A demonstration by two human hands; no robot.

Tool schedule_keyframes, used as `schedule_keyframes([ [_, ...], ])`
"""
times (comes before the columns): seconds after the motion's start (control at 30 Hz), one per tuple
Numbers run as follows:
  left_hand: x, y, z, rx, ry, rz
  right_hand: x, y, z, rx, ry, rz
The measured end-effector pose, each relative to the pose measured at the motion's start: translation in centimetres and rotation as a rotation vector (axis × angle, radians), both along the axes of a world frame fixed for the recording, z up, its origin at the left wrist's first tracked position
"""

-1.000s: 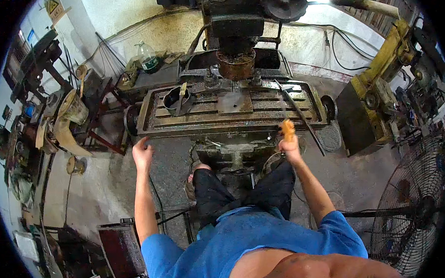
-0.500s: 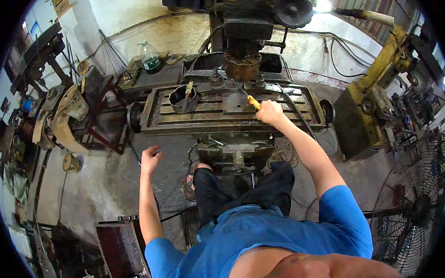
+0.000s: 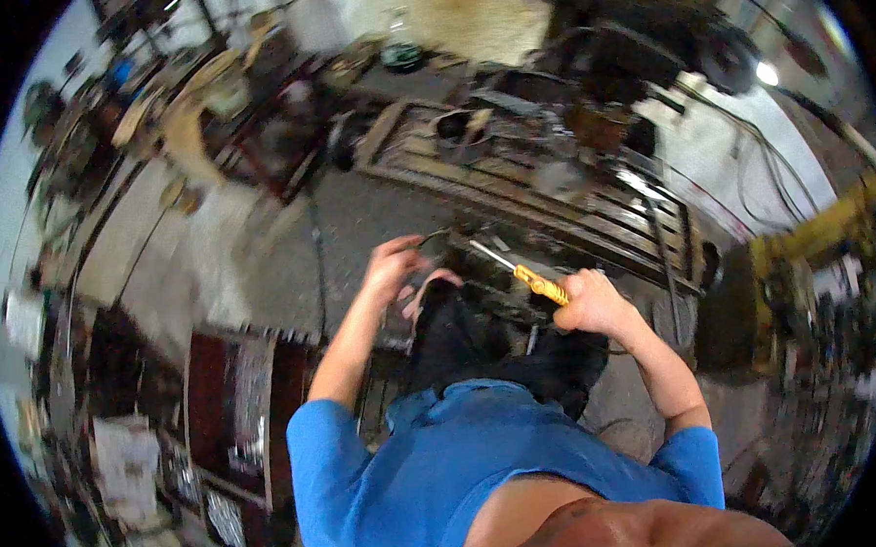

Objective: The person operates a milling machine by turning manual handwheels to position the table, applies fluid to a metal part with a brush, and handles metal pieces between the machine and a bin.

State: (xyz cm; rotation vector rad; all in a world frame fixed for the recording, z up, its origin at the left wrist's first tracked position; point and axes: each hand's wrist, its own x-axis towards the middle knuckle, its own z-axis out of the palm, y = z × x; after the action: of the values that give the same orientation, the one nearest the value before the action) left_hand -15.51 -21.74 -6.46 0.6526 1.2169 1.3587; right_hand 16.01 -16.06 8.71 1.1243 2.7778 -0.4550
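Observation:
In my right hand [image 3: 596, 301] I grip a yellow air blow gun [image 3: 541, 285] by its rear end. Its long thin metal nozzle points up and left, towards the front of the milling machine below the table. My left hand [image 3: 393, 269] is just left of the machine's front, above my knee. Its fingers are apart and bent a little; a thin dark piece by the fingertips is too blurred to make out. Beyond both hands lies the slotted machine table [image 3: 429, 169], with a dark pot [image 3: 462, 140] holding a brush and a pale flat block [image 3: 558, 181] on it.
A yellow-bodied machine [image 3: 799, 248] stands at the right. To the left are a bucket [image 3: 225, 92] and a dark red stand [image 3: 292, 172]. An open dark red cabinet [image 3: 230, 380] is behind my left arm. A clear bottle [image 3: 401, 52] stands beyond the table.
My right hand has drawn the blow gun back from the block to in front of the table. The left hand has moved right, towards the machine's front. The view has turned and blurred.

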Motion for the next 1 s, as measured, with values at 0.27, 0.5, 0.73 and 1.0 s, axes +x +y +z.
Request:
schedule_keyframes([
  [0.27,0.6,-5.2,0.8,0.094,-0.487,0.166,-7.7,-4.1,-4.3,-0.143,0.066,0.255],
  [0.5,-6.5,-19.4,2.7,0.048,0.126,0.576,-9.8,-5.9,-3.2,-0.235,0.037,0.385],
  [0.73,-17.1,-45.3,-0.2,-1.039,1.220,0.902,-8.1,-5.1,-3.1,-0.280,0.126,0.321],
  [1.0,-15.7,-45.6,-2.5,-1.598,1.340,0.245,-9.6,-6.1,-2.7,-0.326,0.143,0.331],
])
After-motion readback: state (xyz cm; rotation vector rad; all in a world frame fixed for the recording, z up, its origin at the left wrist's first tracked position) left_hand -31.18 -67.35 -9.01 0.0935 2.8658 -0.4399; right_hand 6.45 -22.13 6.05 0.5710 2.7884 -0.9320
